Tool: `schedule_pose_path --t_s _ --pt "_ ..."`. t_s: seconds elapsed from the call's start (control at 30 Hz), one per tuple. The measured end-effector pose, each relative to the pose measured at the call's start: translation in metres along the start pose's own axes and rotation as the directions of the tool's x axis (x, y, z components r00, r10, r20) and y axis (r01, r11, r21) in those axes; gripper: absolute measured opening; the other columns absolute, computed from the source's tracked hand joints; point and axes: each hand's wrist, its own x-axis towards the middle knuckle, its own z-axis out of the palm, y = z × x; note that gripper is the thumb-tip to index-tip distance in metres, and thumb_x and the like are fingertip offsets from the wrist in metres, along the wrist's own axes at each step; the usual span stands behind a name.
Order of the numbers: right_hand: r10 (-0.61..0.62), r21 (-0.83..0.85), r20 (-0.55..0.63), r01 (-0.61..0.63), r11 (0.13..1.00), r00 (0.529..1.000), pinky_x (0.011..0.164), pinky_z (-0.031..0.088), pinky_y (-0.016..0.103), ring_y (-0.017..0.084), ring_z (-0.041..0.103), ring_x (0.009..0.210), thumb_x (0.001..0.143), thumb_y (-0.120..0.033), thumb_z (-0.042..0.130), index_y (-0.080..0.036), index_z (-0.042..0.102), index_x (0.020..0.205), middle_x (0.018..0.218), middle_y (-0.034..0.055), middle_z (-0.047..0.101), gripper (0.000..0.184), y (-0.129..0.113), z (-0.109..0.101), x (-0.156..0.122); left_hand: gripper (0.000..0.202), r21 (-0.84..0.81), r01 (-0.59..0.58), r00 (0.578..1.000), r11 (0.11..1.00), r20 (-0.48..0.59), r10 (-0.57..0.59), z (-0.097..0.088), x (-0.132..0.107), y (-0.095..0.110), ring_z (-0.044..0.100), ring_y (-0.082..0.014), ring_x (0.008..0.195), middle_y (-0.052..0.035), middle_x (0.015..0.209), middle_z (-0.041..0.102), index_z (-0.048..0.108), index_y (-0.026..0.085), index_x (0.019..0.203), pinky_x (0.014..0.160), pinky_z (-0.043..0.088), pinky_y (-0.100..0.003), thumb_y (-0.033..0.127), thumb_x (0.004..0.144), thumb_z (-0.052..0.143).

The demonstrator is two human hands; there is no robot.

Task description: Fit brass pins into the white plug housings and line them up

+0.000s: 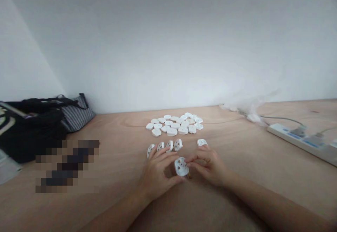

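A white plug [181,167] is held tilted up off the tabletop, its face with brownish openings towards me. My left hand [156,171] grips it from the left between thumb and fingers. At the plug's right side the fingertips of my right hand [212,165] are pinched together against it; what lies between them is too small to make out. A short brownish, pin-like bit [189,176] shows at the plug's lower edge. Just beyond my left fingers, several similar plugs stand in a row, the rightmost plug [178,144] plainly visible. Another white piece [202,142] lies behind my right hand, partly covered.
A cluster of several white plug pieces [172,132] lies farther back on the wooden table [118,175]. At left are a black bag [31,130] and a striped pouch [76,114]. A power strip [295,137] with cords and crumpled clear plastic [254,110] sit at right.
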Motion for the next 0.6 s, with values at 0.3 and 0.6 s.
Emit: schedule_pose_path --t_s 0.3,0.6 --pt "-0.206 -0.154 -0.003 0.203 0.967 0.978 0.075 0.036 0.034 0.017 0.061 0.076 0.083 -0.013 0.052 -0.022 0.065 0.085 0.080 0.0019 0.071 0.017 0.004 0.004 -0.001 0.048 0.004 -0.020 0.999 1.000 -0.027 0.020 -0.002 0.001 0.003 0.051 -0.0316 0.113 -0.0047 0.111 0.066 0.064 0.026 0.106 0.104 0.020 -0.054 0.050 0.066 0.071" --pt "-0.134 -0.197 0.026 0.136 0.971 0.991 0.087 0.035 0.039 0.023 0.054 0.098 0.074 -0.044 0.067 -0.026 0.060 0.110 0.110 0.0056 0.064 0.041 0.004 -0.007 0.001 0.049 -0.007 -0.036 0.996 0.999 -0.081 0.035 -0.002 0.001 0.005 0.053 -0.0318 0.109 -0.0058 0.109 0.068 0.065 0.024 0.104 0.101 0.025 -0.056 0.053 0.065 0.071"
